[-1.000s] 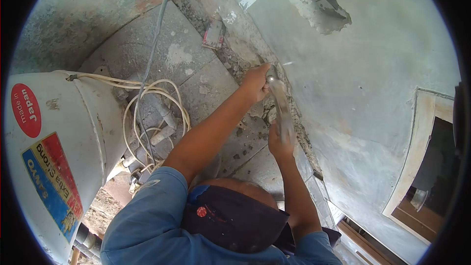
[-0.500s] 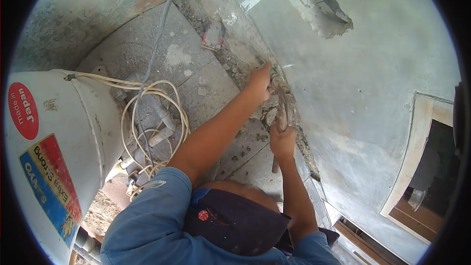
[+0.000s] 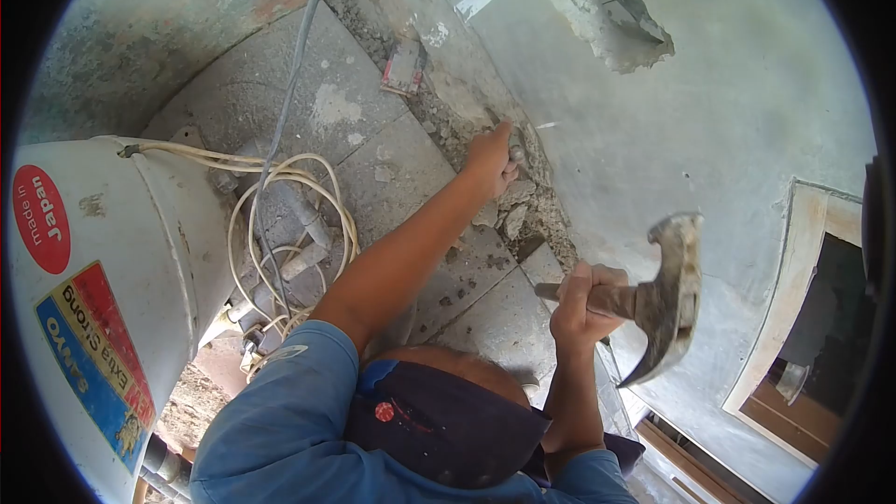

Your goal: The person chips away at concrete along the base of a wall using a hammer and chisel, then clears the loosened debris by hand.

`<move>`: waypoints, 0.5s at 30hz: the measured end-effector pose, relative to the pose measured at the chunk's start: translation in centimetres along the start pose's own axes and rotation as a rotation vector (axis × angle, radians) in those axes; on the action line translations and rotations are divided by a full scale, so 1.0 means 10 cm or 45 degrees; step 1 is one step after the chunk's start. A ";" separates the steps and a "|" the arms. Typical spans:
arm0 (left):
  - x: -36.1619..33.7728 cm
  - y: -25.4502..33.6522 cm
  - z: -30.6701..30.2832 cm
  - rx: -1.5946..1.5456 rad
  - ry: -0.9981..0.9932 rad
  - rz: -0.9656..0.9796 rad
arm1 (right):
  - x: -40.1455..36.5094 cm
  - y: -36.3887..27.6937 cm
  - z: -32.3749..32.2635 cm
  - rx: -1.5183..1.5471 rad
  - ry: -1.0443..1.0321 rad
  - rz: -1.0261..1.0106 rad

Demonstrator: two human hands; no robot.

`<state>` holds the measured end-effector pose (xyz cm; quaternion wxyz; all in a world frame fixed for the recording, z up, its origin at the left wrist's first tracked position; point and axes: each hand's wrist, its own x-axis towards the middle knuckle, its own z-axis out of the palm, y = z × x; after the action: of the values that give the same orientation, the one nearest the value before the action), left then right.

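Note:
A claw hammer [image 3: 674, 294] is raised near the wall on the right, its wooden handle wrapped by my right hand [image 3: 581, 308]. My left hand [image 3: 489, 161] is closed around a short metal chisel [image 3: 516, 147] down at the foot of the wall. Only the chisel's blunt end shows clearly; its tip is hidden. Around that hand runs a broken strip of rubble [image 3: 537, 210], with loose chunks and grit along the wall's base. The hammer head is well apart from the chisel.
To the left stands a white tank [image 3: 112, 224] with stickers, beside a coil of cream cable [image 3: 350, 233] and pipe pieces. A grey cable [image 3: 301, 56] hangs across. A small red-edged box [image 3: 404, 67] lies in the debris. The grey wall [image 3: 644, 149] has a hole [image 3: 607, 14].
My right hand has swung the hammer up and to the right, away from the chisel. The left hand has stayed nearly in place on the chisel.

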<state>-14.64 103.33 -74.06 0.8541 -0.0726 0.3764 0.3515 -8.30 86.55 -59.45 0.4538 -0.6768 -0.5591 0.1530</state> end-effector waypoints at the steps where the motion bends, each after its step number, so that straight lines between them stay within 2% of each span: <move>1: 0.00 -0.02 0.02 -0.036 0.000 0.018 | -0.01 -0.01 0.00 0.134 0.061 -0.105; 3: 0.01 -0.05 0.06 -0.071 -0.002 0.037 | -0.02 0.12 0.02 0.166 0.033 -0.097; 5: 0.06 -0.08 0.11 -0.187 0.073 0.041 | -0.08 0.51 0.12 -0.231 -0.101 -0.214; 6: 0.11 -0.12 0.12 -0.190 0.070 0.037 | -0.07 0.64 0.19 -0.237 -0.102 -0.215; 8: 0.16 -0.12 0.20 -0.200 0.263 0.083 | 0.05 0.74 0.36 -0.495 -0.453 0.578; 9: 0.12 -0.09 0.22 -0.195 0.253 0.090 | 0.08 0.68 0.37 -0.491 -0.443 0.569; 11: 0.02 -0.09 0.20 -0.212 0.081 0.073 | 0.15 0.46 0.29 -0.497 -0.280 0.304; 12: 0.00 -0.17 0.16 -0.215 0.104 0.047 | 0.09 0.28 0.20 -0.508 -0.293 0.334; 14: 0.08 -0.12 0.17 -0.253 0.109 0.032 | 0.14 -0.01 0.13 -0.052 0.000 0.101; 15: 0.07 -0.15 0.15 -0.254 0.122 0.022 | 0.19 -0.03 0.06 0.262 -0.030 -0.099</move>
<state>-12.47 103.15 -73.71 0.8205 -0.1707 0.3806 0.3908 -8.26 88.45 -59.00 0.5200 -0.6024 -0.5717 0.1997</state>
